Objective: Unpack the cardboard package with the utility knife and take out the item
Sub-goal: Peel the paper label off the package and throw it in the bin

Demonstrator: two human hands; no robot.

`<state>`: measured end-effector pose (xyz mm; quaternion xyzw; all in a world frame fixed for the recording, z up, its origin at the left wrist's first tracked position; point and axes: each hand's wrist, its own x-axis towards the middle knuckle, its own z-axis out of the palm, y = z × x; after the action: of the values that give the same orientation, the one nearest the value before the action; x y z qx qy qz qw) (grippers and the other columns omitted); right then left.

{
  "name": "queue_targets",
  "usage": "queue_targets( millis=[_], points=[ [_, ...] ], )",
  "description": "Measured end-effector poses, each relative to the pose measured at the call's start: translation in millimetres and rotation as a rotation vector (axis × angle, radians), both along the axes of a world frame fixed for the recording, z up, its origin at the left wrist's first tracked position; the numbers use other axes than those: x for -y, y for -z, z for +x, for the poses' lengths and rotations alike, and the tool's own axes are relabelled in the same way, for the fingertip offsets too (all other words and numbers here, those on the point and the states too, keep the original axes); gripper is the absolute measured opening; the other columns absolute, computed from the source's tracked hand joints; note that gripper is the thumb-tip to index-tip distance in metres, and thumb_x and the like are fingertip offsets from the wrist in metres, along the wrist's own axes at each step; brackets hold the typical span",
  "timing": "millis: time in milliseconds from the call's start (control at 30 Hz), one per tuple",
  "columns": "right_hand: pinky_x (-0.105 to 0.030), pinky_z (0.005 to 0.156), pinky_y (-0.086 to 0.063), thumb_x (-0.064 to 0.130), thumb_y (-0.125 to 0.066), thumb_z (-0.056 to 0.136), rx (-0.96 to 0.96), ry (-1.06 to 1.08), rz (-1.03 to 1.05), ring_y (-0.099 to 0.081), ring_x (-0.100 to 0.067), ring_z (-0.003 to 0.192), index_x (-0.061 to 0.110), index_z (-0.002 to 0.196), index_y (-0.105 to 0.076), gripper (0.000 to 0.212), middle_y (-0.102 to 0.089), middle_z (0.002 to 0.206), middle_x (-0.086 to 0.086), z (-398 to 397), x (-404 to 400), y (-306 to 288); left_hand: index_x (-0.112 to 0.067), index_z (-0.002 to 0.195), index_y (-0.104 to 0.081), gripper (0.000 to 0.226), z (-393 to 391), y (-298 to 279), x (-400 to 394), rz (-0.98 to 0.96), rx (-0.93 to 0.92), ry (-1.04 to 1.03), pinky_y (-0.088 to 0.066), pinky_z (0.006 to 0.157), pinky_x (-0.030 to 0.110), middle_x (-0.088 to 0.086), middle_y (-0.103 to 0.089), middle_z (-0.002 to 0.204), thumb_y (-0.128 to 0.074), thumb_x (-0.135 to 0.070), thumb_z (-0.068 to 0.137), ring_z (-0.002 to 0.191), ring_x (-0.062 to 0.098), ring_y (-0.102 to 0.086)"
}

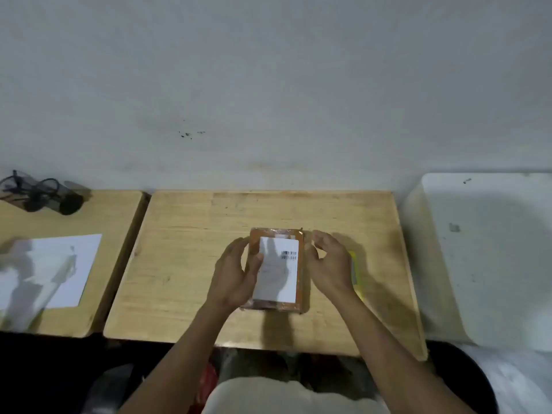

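The package [276, 271] lies sealed on the bench [185, 264]. Left fingers [254, 264] curl on its edge; right fingers [321, 246] hover spread beside it. The knife [355, 270] waits under them, so cutting hasn't begun.

Both bare forearms reach forward to the cardboard package [276, 268]. The left hand [236, 271] cups its left edge, thumb on top. The right hand [328, 264] hovers just right, fingers curled and apart.
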<state>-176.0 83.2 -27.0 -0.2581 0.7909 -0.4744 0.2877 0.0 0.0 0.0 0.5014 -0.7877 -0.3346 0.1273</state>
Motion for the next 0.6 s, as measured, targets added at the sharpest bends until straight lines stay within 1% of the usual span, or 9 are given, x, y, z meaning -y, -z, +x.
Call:
queue_targets(
  millis=[67, 100, 133, 167, 233, 300, 400, 500, 600],
  points=[
    [-0.024, 0.088, -0.047, 0.011, -0.062, 0.091, -0.018, -0.004, 0.025, -0.065, -0.016, 0.103, 0.012, 0.116, -0.070, 0.026, -0.070, 0.107, 0.003, -2, 9, 8, -0.014, 0.134, -0.055, 0.051, -7, 9, 1, -0.013, -0.024, 0.000, -0.039, 0.085, 0.025, 0.007, -0.059, 0.132, -0.053, -0.046, 0.095, 0.117, 0.026, -0.057],
    [-0.023, 0.085, -0.047, 0.011, -0.062, 0.091, -0.038, -0.018, 0.047, -0.066, -0.018, 0.102, 0.011, 0.114, -0.070, 0.024, -0.070, 0.105, 0.002, -2, 12, 15, -0.015, 0.132, -0.057, 0.053, -7, 18, 2, -0.004, -0.011, 0.016, -0.041, 0.084, 0.026, 0.007, -0.060, 0.130, -0.051, -0.048, 0.092, 0.115, 0.026, -0.058],
    [-0.022, 0.084, -0.046, 0.010, -0.062, 0.091, -0.042, -0.032, 0.077, -0.067, -0.019, 0.102, 0.010, 0.114, -0.070, 0.025, -0.070, 0.106, -0.001, -1, 14, 20, -0.016, 0.133, -0.056, 0.056, -7, 27, 1, 0.021, 0.024, 0.036, -0.045, 0.085, 0.029, 0.008, -0.058, 0.133, -0.049, -0.051, 0.089, 0.119, 0.027, -0.055],
    [-0.021, 0.084, -0.045, 0.009, -0.062, 0.090, -0.047, -0.040, 0.102, -0.067, -0.020, 0.103, 0.009, 0.116, -0.070, 0.027, -0.070, 0.110, -0.005, 0, 18, 26, -0.018, 0.137, -0.053, 0.062, -7, 39, 4, 0.040, 0.066, 0.038, -0.048, 0.091, 0.035, 0.009, -0.053, 0.140, -0.048, -0.054, 0.087, 0.128, 0.027, -0.049],
    [-0.021, 0.087, -0.046, 0.008, -0.062, 0.090, -0.052, -0.040, 0.152, -0.067, -0.021, 0.105, 0.008, 0.119, -0.069, 0.030, -0.068, 0.114, -0.009, 1, 26, 34, -0.020, 0.144, -0.045, 0.075, -8, 59, 7, 0.052, 0.127, 0.051, -0.044, 0.104, 0.044, 0.011, -0.039, 0.153, -0.043, -0.063, 0.082, 0.144, 0.027, -0.028],
    [-0.026, 0.091, -0.049, 0.009, -0.064, 0.089, -0.051, -0.042, 0.204, -0.066, -0.022, 0.107, 0.012, 0.120, -0.069, 0.031, -0.066, 0.115, -0.008, 4, 31, 39, -0.017, 0.143, -0.047, 0.080, -10, 72, 7, 0.021, 0.111, 0.062, -0.041, 0.105, 0.045, 0.015, -0.030, 0.156, -0.043, -0.067, 0.080, 0.144, 0.027, -0.023],
    [-0.038, 0.093, -0.052, 0.012, -0.067, 0.089, -0.104, -0.058, 0.287, -0.063, -0.024, 0.110, 0.017, 0.119, -0.069, 0.030, -0.064, 0.114, -0.007, 7, 39, 49, -0.017, 0.143, -0.047, 0.077, -14, 91, 4, -0.068, 0.106, 0.111, -0.045, 0.100, 0.047, 0.017, -0.026, 0.157, -0.055, -0.066, 0.084, 0.144, 0.029, -0.022],
    [-0.036, 0.093, -0.049, 0.020, -0.063, 0.091, -0.214, -0.093, 0.393, -0.054, -0.023, 0.118, 0.023, 0.118, -0.067, 0.027, -0.062, 0.117, -0.003, 7, 47, 58, -0.026, 0.152, -0.033, 0.080, -15, 108, 2, -0.009, 0.130, 0.083, -0.038, 0.108, 0.050, 0.012, -0.009, 0.164, -0.057, -0.066, 0.086, 0.150, 0.029, -0.008],
    [-0.036, 0.089, -0.048, 0.021, -0.061, 0.093, -0.275, -0.091, 0.432, -0.052, -0.022, 0.117, 0.021, 0.115, -0.067, 0.023, -0.062, 0.114, -0.004, 8, 50, 63, -0.030, 0.154, -0.024, 0.080, -14, 117, -3, 0.048, 0.128, 0.068, -0.037, 0.108, 0.050, 0.006, 0.004, 0.166, -0.053, -0.066, 0.089, 0.151, 0.024, -0.002]
  ],
)
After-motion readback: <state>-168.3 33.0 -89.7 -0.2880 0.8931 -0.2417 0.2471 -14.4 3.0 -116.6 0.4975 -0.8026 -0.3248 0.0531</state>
